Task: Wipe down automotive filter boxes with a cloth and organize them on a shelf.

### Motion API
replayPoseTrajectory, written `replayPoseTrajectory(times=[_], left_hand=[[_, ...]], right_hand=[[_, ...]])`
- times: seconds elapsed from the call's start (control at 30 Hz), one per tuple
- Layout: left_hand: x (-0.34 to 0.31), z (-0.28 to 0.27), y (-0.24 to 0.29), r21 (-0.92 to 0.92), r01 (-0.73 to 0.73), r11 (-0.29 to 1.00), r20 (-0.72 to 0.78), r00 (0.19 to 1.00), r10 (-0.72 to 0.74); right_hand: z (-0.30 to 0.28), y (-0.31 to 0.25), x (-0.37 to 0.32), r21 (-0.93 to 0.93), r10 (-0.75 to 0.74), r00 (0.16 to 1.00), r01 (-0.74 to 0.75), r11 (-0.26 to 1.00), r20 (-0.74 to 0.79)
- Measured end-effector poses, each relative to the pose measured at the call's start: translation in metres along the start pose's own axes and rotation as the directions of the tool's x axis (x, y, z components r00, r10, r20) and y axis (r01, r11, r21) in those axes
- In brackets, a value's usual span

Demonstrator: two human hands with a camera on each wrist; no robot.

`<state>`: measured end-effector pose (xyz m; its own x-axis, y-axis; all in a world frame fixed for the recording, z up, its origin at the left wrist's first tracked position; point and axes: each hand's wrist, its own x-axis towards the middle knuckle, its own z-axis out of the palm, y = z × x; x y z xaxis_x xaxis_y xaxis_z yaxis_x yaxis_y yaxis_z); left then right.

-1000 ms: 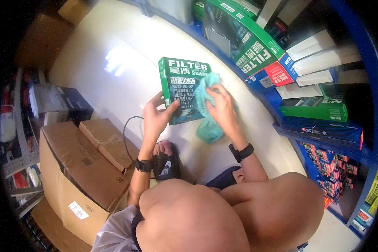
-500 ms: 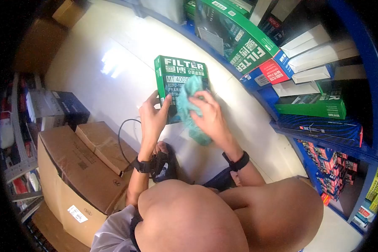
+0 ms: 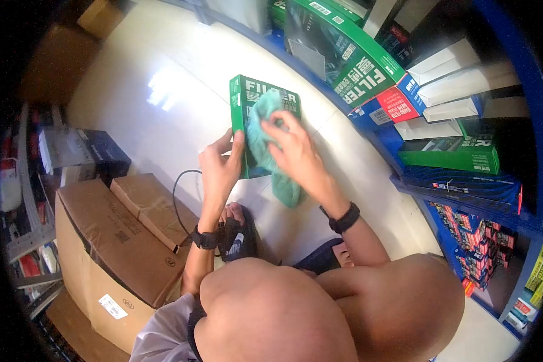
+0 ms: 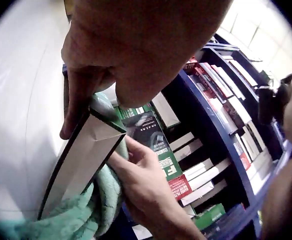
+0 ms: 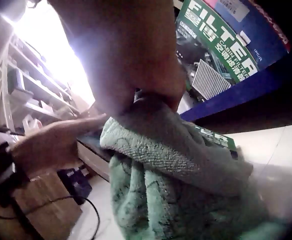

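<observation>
A green and black cabin filter box point(image 3: 238, 105) is tilted up above the floor in the head view. My left hand point(image 3: 219, 172) grips it at its lower left, thumb along the near edge. In the left wrist view the fingers point(image 4: 78, 95) of this hand lie over one end of the box, whose pale narrow side shows. A teal cloth point(image 3: 260, 136) lies bunched against the box's printed front, covering much of the lettering. My right hand point(image 3: 298, 154) holds the cloth with bent fingers. Folds of the cloth hang below the box and fill the right wrist view.
Blue shelving point(image 3: 398, 160) along the right bears more filter boxes, including a large green one point(image 3: 344, 54). Brown cartons point(image 3: 114, 235) stand close on the left, by a black cable point(image 3: 175, 196). A sandalled foot point(image 3: 235, 235) is on the pale floor below the hands.
The cloth and right hand have moved left across the box's front, from its right edge over the middle lettering. The box has turned a little, showing more of its green left side.
</observation>
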<state>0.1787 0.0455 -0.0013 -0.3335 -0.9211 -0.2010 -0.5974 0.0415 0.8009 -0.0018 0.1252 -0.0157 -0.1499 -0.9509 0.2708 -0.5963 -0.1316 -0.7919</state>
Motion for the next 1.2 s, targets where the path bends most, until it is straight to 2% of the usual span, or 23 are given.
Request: replayPoseTrajectory(times=[0.07,0.13,0.23,0.3,0.4,0.43,0.47,0.5,0.53,0.57,0.6,0.67,0.7,0.73,0.8,0.87,0.93,1.0,1.03,1.07,1.1,1.13,1.2], left_hand=[[-0.002,0.006,-0.002,-0.067,-0.053,0.996,-0.042,0.998,0.051],[-0.008,0.004,0.013,-0.142,-0.079,0.987,-0.020,0.997,0.077],[-0.010,0.001,0.021,-0.127,-0.051,0.991,0.049,0.997,0.057],[-0.009,-0.001,0.024,-0.099,-0.025,0.995,0.041,0.999,0.029],[-0.010,-0.005,0.028,-0.087,-0.010,0.996,0.048,0.999,0.014],[-0.010,-0.006,0.029,-0.101,-0.019,0.995,0.056,0.998,0.025],[-0.010,-0.007,0.030,-0.098,-0.024,0.995,0.061,0.998,0.030],[-0.011,-0.006,0.031,-0.150,-0.105,0.983,0.060,0.992,0.115],[-0.014,-0.005,0.034,-0.203,-0.180,0.962,0.055,0.979,0.195],[-0.016,-0.008,0.039,-0.295,-0.168,0.941,0.142,0.966,0.217],[-0.017,-0.005,0.039,-0.294,-0.168,0.941,0.140,0.966,0.217],[-0.018,-0.001,0.037,-0.109,-0.530,0.841,0.119,0.833,0.541],[-0.020,-0.002,0.035,-0.063,-0.475,0.878,0.176,0.860,0.478],[-0.019,0.001,0.031,-0.065,-0.475,0.877,0.174,0.860,0.479],[-0.017,0.006,0.024,-0.189,-0.378,0.906,0.102,0.910,0.401],[-0.014,-0.001,0.022,-0.144,-0.399,0.906,0.101,0.904,0.414],[-0.012,-0.006,0.018,-0.099,-0.415,0.904,0.101,0.900,0.424],[-0.009,-0.002,0.008,-0.086,-0.442,0.893,-0.027,0.897,0.442],[-0.008,0.003,0.007,-0.154,-0.444,0.883,-0.096,0.896,0.433],[-0.008,0.004,0.006,-0.155,-0.443,0.883,-0.098,0.896,0.433],[-0.009,0.006,0.006,-0.157,-0.415,0.896,-0.141,0.908,0.395],[-0.010,0.006,0.006,-0.160,-0.388,0.908,-0.182,0.915,0.359],[-0.012,0.003,0.008,-0.111,-0.359,0.927,-0.182,0.924,0.337]], right_hand=[[-0.001,0.019,0.009,-0.143,0.178,0.982,-0.185,0.972,-0.059],[-0.004,0.045,0.011,-0.221,0.144,0.985,-0.162,0.962,-0.093],[-0.015,0.039,0.008,-0.153,0.108,0.990,-0.122,0.981,-0.091],[-0.020,0.022,-0.001,-0.011,0.066,0.998,-0.066,0.998,0.001],[-0.025,-0.002,-0.008,0.171,0.049,0.997,-0.058,0.983,0.057],[-0.025,-0.004,-0.011,0.171,0.051,0.997,-0.059,0.983,0.049],[-0.026,-0.004,-0.014,0.165,0.061,0.998,-0.055,0.985,-0.027],[-0.028,-0.003,-0.016,0.159,0.068,0.993,-0.052,0.986,-0.100],[-0.029,-0.002,-0.019,0.159,0.071,0.992,-0.055,0.986,-0.100],[-0.029,0.001,-0.021,0.125,0.081,0.980,-0.060,0.990,-0.179],[-0.030,0.003,-0.021,0.091,0.084,0.963,-0.063,0.994,-0.256],[-0.030,0.003,-0.021,0.067,0.087,0.959,-0.072,0.995,-0.269],[-0.030,0.004,-0.020,0.075,0.102,0.963,-0.085,0.993,-0.249],[-0.031,0.005,-0.021,0.082,0.118,0.967,-0.102,0.991,-0.227],[-0.036,0.003,-0.015,0.113,0.117,0.973,-0.095,0.989,-0.200],[-0.042,-0.001,-0.011,0.152,0.115,0.978,-0.088,0.984,-0.174],[-0.051,-0.011,-0.009,0.009,0.114,0.954,-0.116,0.993,-0.276],[-0.056,-0.029,-0.009,-0.027,0.118,0.936,-0.134,0.991,-0.330],[-0.057,-0.036,-0.008,-0.093,0.030,0.945,-0.063,0.994,-0.326],[-0.059,-0.043,-0.007,-0.160,-0.058,0.947,0.007,0.987,-0.317],[-0.058,-0.051,-0.002,-0.276,-0.200,0.950,0.130,0.952,-0.240],[-0.052,-0.056,0.002,-0.279,-0.201,0.950,0.130,0.952,-0.241],[-0.041,-0.064,0.008,-0.324,-0.337,0.941,0.325,0.888,0.023]])
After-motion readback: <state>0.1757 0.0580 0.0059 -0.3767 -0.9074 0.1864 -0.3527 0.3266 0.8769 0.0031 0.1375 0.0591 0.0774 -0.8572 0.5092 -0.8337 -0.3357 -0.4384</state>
